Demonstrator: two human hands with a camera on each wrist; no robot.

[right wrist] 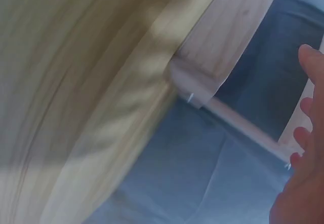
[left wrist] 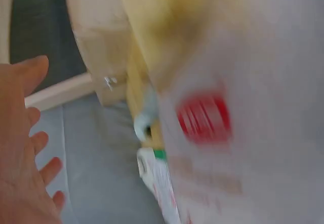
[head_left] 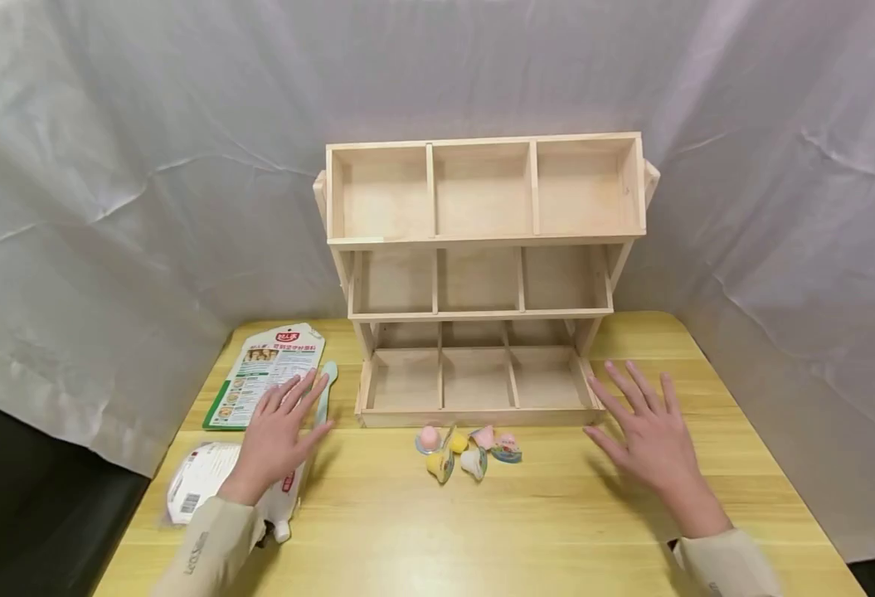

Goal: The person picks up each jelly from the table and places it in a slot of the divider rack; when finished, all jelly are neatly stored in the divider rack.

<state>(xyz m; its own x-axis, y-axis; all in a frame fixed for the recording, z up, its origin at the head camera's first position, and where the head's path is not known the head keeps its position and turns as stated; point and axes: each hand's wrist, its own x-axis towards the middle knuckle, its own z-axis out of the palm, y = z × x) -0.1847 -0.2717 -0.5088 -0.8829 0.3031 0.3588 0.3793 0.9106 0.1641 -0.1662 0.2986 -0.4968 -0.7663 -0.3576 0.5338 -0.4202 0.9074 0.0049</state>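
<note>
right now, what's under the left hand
In the head view, parts of a printed card, a spoon and a white pouch show around the left hand. Whatever lies behind its palm is covered there.

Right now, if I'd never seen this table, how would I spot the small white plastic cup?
Find the three-tiered pale wooden rack on the yellow wooden table. Just in front of its lowest tier, small plastic cups lie clustered; look on the near side, right of a yellow cup. The small white plastic cup stands out by colour: the others look yellow or pink.
</note>
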